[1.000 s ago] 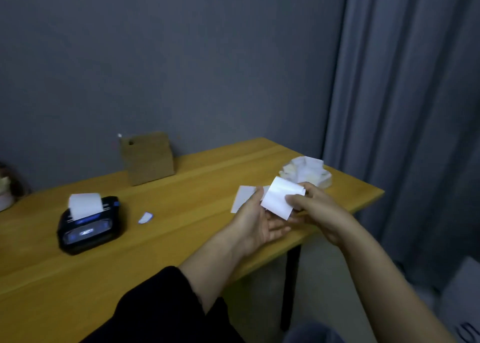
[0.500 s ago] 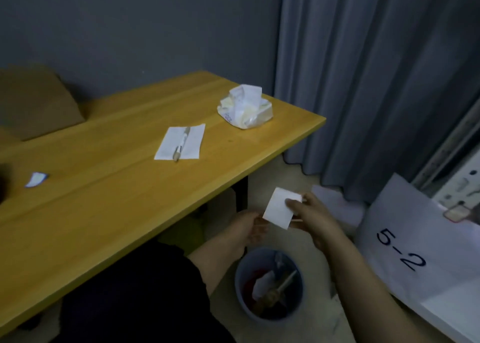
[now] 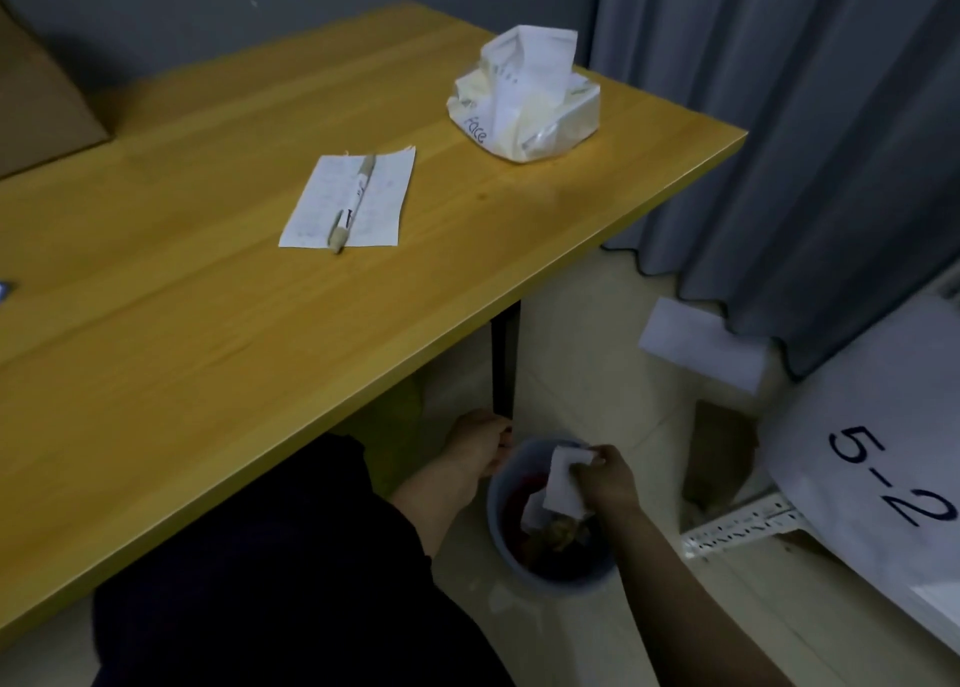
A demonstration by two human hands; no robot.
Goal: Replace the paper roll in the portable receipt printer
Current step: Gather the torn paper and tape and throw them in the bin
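Observation:
My right hand [image 3: 605,483] pinches a small white slip of receipt paper [image 3: 563,486] and holds it low over the mouth of a grey-blue waste bin [image 3: 550,580] on the floor. The bin holds crumpled scraps. My left hand [image 3: 480,452] hangs beside the bin's left rim, just under the table edge, with loose fingers and nothing in it. The receipt printer is out of view.
The yellow wooden table [image 3: 208,322] carries a sheet of paper [image 3: 379,203] with a pen [image 3: 353,203] on it and a tissue pack [image 3: 524,101]. A black table leg [image 3: 505,359] stands behind the bin. White boards marked "5-2" [image 3: 883,452] lean at right before grey curtains [image 3: 805,140].
My view swung right and down from the printer to the floor. Both hands dropped below the table edge, and my right hand carried the slip down over the bin.

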